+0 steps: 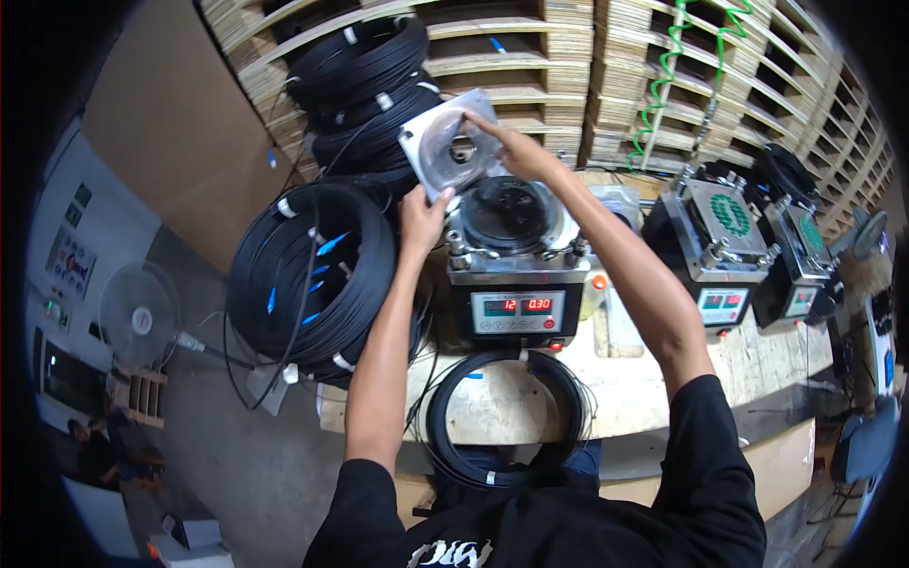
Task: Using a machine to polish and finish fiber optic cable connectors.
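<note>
My right hand (511,151) reaches up to the centre top of the frame, its fingers pinching the upper edge of the square metal lid plate (453,144), which stands tilted up and open above the winding machine (516,256). My left hand (421,216) sits just left of the machine, fingers spread and raised, the fingertips touching the lower edge of that same plate; I cannot tell whether they grip it or only steady it. So my hands are apart, one at each end of the plate.

Under the plate, the machine's round black cavity (507,208) lies uncovered in the middle of the frame, with the panel of red and green digits (516,305) facing me below it. In front of the machine, lower centre, a coil of black cable (507,417) lies flat on the pale worktop (644,379). To the left of centre a thick stack of black cable coils (308,275) with blue tips and white ties rests beside my left forearm, and more coils (365,85) lean at the top against wooden pallets (606,76). Two similar machines (748,251) stand at the right of the frame, and a small fan (140,314) sits at the far left
</note>
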`<state>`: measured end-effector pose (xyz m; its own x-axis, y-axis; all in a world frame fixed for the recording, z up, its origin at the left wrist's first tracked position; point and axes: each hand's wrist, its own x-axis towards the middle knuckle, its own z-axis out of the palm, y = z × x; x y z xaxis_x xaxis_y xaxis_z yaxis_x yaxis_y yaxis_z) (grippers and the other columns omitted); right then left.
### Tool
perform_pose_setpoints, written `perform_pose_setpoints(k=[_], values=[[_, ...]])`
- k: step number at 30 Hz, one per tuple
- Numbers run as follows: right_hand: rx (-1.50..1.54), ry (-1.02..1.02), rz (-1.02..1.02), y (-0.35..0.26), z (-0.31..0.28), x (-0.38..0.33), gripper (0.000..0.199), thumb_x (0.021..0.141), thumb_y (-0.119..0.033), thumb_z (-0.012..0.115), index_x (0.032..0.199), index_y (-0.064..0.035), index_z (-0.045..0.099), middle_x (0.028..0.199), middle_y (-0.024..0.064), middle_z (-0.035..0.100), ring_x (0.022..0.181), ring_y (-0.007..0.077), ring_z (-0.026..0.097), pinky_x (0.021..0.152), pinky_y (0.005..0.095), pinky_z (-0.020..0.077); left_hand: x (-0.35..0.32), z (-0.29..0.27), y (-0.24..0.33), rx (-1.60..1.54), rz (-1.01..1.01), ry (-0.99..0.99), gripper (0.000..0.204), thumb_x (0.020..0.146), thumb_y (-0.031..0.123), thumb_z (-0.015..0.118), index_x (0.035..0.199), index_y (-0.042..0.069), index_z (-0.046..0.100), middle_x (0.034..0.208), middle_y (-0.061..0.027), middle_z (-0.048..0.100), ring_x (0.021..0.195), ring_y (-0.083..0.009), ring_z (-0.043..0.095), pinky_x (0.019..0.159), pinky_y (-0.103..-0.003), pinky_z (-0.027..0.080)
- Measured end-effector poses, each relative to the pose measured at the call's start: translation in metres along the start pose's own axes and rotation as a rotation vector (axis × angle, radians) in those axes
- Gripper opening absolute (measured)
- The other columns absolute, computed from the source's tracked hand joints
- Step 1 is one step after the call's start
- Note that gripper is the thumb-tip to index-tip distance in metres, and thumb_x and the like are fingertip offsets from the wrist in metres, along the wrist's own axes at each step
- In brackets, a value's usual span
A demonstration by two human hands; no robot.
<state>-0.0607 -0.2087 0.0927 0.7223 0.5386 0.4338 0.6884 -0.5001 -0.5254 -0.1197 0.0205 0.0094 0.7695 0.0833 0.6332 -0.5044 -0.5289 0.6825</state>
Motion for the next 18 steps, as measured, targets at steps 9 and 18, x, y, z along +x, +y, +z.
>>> perform_pose_setpoints(k=[9,18], values=[[-0.042,-0.203,0.088,-0.026,-0.065,-0.060,0.056,0.084,0.000,0.055,0.138,-0.0154,0.060,0.080,0.0161,0.066,0.072,0.0216,0.064,0.072,0.0335,0.0519,-0.007,-0.006,0.000,0.053,-0.083,-0.047,0.036,0.091,0.030,0.074,0.092,-0.006,0.067,0.075,-0.0180,0.069,0.068,-0.0183,0.065,0.066,-0.037,0.049],[-0.141,0.175,0.516,0.117,-0.271,-0.122,0.032,0.089,-0.013,0.056,0.116,-0.0044,0.071,0.075,0.0080,0.070,0.063,0.0155,0.066,0.055,0.0313,0.0524,-0.006,-0.027,0.004,0.023,-0.151,-0.075,0.032,0.096,0.024,0.070,0.099,-0.007,0.065,0.088,-0.0090,0.071,0.078,-0.0106,0.059,0.075,-0.030,0.049]])
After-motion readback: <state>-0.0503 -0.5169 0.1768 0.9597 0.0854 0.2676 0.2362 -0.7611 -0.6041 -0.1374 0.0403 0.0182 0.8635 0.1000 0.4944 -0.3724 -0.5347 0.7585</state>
